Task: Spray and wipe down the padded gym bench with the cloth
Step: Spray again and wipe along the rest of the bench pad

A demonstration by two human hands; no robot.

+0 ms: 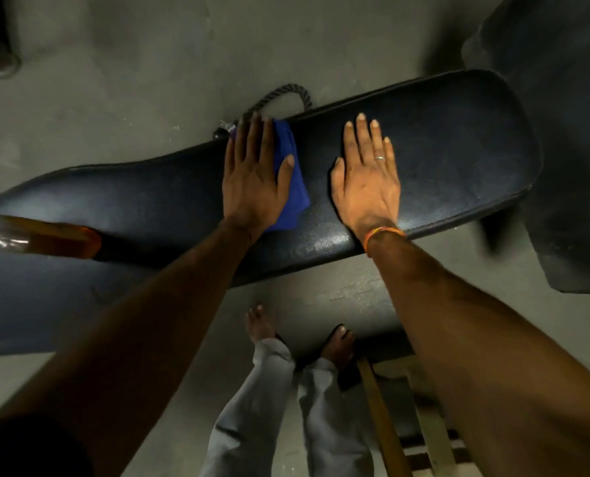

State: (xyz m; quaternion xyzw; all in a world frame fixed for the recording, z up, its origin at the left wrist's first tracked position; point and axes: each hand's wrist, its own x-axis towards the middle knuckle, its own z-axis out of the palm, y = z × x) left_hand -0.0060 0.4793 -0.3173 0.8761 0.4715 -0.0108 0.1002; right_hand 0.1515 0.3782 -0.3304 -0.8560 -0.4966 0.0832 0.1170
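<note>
The padded gym bench (441, 139) runs across the middle of the view, dark and faintly shiny. A blue cloth (291, 187) lies on its middle, pressed flat under the left hand (252, 177), fingers extended and gripping nothing. Wiping well likely means long overlapping strokes with even pressure. The right hand (367, 180) rests open-palmed on the pad, bracing.

The bench (441, 160) is the big thing in the middle. On it lies the cloth (291, 187), under the left hand (252, 180). The right hand (367, 182) lies flat on the bench, right of the cloth. A bottle (42, 237) lies on the bench's left end. A rope (281, 96) lies behind the bench.
</note>
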